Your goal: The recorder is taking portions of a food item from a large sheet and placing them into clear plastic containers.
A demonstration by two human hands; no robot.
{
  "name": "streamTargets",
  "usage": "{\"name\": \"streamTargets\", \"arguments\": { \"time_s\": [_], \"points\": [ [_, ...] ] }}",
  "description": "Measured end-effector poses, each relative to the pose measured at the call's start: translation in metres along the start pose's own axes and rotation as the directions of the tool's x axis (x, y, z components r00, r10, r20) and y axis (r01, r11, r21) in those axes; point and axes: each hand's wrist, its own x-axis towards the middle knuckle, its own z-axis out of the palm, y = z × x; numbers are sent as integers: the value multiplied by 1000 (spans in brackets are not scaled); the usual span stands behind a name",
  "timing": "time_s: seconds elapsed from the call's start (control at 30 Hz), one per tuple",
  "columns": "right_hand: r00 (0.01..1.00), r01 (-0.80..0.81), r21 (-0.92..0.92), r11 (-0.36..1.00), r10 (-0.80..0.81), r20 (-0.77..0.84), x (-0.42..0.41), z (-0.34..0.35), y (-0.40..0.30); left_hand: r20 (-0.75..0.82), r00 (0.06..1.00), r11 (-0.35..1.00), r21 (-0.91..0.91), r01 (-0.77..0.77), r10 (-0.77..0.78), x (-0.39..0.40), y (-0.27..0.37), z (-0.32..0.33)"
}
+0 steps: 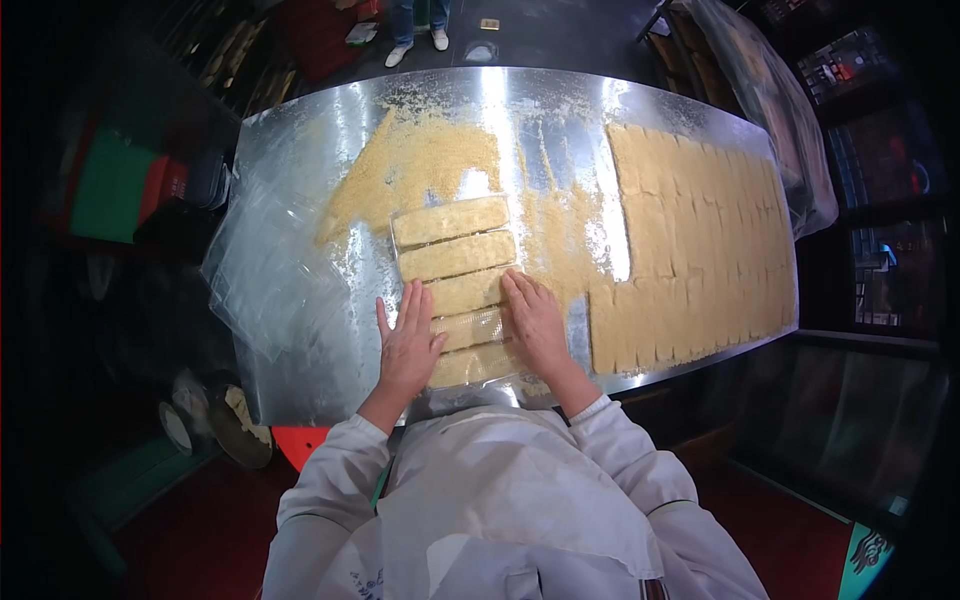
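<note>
Several flat, crumb-coated strips (457, 259) lie side by side in a column before me, with clear plastic around or under them; a textured sheen covers the nearest ones. My left hand (409, 345) rests flat at their left edge, fingertips by the third strip. My right hand (534, 322) lies on their right edge, fingers touching the third strip's end. To the left, clear plastic sheets or bags (274, 277) are piled loosely. A large block of similar coated strips (697, 255), packed close together, covers the right side of the metal table. Loose golden crumbs (442, 161) are spread behind the column.
The shiny metal table (292, 397) has crumbs scattered over it. Below its near left edge are a red stool (298, 442) and a pan (244, 424) with pale contents. A person's legs (420, 26) show past the far edge. A plastic-covered rack (772, 97) stands at the back right.
</note>
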Motion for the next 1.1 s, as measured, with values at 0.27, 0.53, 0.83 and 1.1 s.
{"name": "streamTargets", "arguments": {
  "time_s": [0.27,0.53,0.83,1.1],
  "points": [
    [988,-31,-138,990,51,145,-1,-7,12,-64,996,998,23,-63,64,3,-7,13],
    [993,39,-162,986,-19,121,-23,-7,2,-112,991,997,17,-69,70,-19,-7,14],
    [822,-378,667,641,565,-77,-22,12,37,-84,992,995,-11,-97,96,-10,-15,25],
    [532,-827,552,102,457,713,-117,-41,86,-77,996,999,14,-44,45,5,-3,4]
  ]
}}
